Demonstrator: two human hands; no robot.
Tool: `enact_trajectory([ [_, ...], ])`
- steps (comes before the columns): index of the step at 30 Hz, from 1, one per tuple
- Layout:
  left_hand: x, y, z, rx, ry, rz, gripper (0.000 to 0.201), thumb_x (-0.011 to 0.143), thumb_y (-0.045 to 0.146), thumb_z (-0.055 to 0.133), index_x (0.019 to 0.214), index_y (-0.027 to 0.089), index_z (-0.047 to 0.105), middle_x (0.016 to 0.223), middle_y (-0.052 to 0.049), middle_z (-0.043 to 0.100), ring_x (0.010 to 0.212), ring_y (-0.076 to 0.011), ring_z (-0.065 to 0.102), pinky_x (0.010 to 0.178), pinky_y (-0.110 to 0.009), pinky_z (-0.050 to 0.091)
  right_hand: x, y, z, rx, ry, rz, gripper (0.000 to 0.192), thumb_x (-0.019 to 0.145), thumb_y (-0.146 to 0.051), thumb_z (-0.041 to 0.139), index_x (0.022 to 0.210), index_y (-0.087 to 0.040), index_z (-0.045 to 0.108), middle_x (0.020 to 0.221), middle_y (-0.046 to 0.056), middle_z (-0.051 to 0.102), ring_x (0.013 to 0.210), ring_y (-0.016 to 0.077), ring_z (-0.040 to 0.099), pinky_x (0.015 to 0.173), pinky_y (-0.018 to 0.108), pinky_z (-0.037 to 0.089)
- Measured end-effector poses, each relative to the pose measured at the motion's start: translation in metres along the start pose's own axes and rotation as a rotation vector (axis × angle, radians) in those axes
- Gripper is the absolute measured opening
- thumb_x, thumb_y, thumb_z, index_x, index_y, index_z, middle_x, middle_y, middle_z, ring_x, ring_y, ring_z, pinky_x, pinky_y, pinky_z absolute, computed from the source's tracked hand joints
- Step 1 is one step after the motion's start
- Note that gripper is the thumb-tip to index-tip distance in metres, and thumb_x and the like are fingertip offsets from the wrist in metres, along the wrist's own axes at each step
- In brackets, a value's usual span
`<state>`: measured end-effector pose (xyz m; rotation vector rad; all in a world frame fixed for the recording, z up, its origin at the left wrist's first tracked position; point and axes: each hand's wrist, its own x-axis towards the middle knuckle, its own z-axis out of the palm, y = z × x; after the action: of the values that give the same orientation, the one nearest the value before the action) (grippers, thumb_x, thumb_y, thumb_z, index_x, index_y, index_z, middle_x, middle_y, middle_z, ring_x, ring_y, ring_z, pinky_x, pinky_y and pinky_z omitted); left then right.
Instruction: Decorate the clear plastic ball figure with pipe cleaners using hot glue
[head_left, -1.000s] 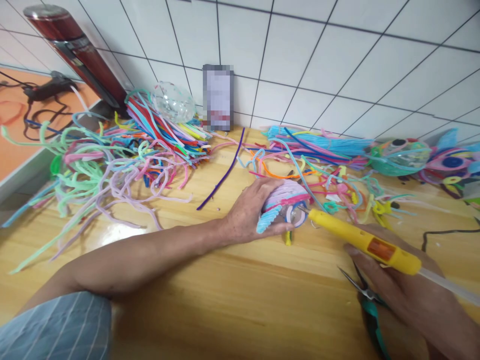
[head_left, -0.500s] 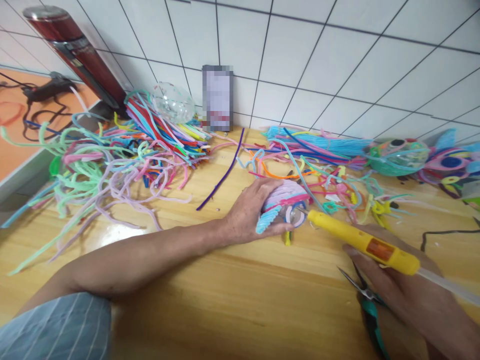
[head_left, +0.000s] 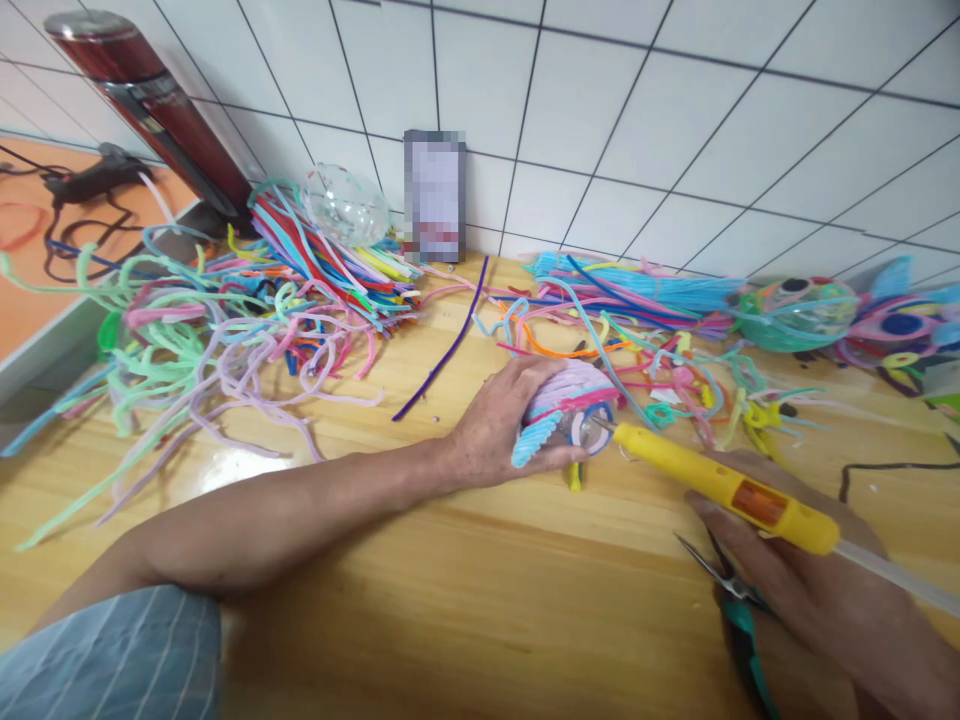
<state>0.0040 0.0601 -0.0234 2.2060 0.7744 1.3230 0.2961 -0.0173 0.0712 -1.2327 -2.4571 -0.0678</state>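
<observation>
My left hand is wrapped round a fish-like ornament of lilac, pink and light-blue pipe cleaners on a clear body. A ring of white and dark blue sits on its side facing right. In my right hand is a yellow glue gun, a clear glue stick coming out of its back end. The gun's metal nozzle points left and is at the ring; whether it touches cannot be told. Partly under my right hand lie green-handled pliers, jaws apart.
Loose pipe cleaners are heaped at left, with a clear ball on a bundle. A dark purple pipe cleaner lies mid-table. At the back stand a phone and a red thermos. Pipe-cleaner fish sit at right.
</observation>
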Motion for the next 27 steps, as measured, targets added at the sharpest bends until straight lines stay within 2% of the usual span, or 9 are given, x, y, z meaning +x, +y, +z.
enact_trajectory([
  [5,-0.0004,-0.0008,0.0008,-0.023,0.000,0.005,0.084,0.088,0.054,0.082,0.154,0.025,0.039,0.145,-0.019,0.060,0.133,-0.0339,0.062,0.111,-0.057,0.055,0.0004,0.0003,0.0019,0.003,0.016,0.004,0.022,0.104,-0.031,0.054,0.124,-0.028,0.061,0.099,0.002,0.079,0.081,0.0227,0.079,0.065,0.030,0.065],
  [9,-0.0009,-0.0006,0.0012,-0.012,-0.001,-0.016,0.085,0.087,0.055,0.082,0.154,0.025,0.039,0.145,-0.019,0.060,0.134,-0.0346,0.061,0.112,-0.057,0.055,-0.0031,0.0021,0.0046,0.047,0.029,0.028,0.026,0.103,-0.035,0.055,0.127,-0.033,0.062,0.100,0.001,0.080,0.080,0.0264,0.079,0.062,0.035,0.065],
  [13,-0.0012,-0.0003,0.0007,-0.021,-0.014,-0.013,0.086,0.087,0.054,0.083,0.155,0.027,0.038,0.145,-0.018,0.060,0.134,-0.0346,0.061,0.113,-0.058,0.054,-0.0016,0.0021,0.0029,0.014,0.037,0.010,0.025,0.105,-0.037,0.053,0.127,-0.031,0.062,0.101,0.002,0.080,0.082,0.0244,0.080,0.064,0.033,0.065],
  [17,-0.0008,0.0003,0.0003,-0.024,0.001,-0.003,0.084,0.087,0.053,0.083,0.154,0.024,0.040,0.145,-0.020,0.060,0.134,-0.0344,0.061,0.113,-0.057,0.055,0.0037,0.0000,-0.0009,-0.024,0.046,-0.001,0.021,0.107,-0.037,0.050,0.119,-0.027,0.063,0.098,0.004,0.080,0.081,0.0220,0.079,0.066,0.031,0.065],
  [21,-0.0002,0.0010,0.0001,-0.013,0.004,0.006,0.082,0.089,0.053,0.082,0.153,0.025,0.040,0.145,-0.019,0.061,0.134,-0.0339,0.061,0.112,-0.056,0.055,0.0034,-0.0001,-0.0008,0.030,0.022,-0.011,0.024,0.106,-0.038,0.051,0.125,-0.029,0.063,0.099,0.003,0.080,0.079,0.0233,0.079,0.063,0.033,0.064],
  [27,-0.0004,0.0005,0.0001,-0.009,-0.014,-0.017,0.085,0.088,0.054,0.082,0.154,0.026,0.038,0.145,-0.019,0.060,0.134,-0.0349,0.061,0.113,-0.058,0.054,-0.0004,0.0009,0.0026,0.085,0.026,0.050,0.026,0.104,-0.038,0.053,0.127,-0.032,0.064,0.100,0.002,0.080,0.082,0.0263,0.080,0.064,0.036,0.065],
])
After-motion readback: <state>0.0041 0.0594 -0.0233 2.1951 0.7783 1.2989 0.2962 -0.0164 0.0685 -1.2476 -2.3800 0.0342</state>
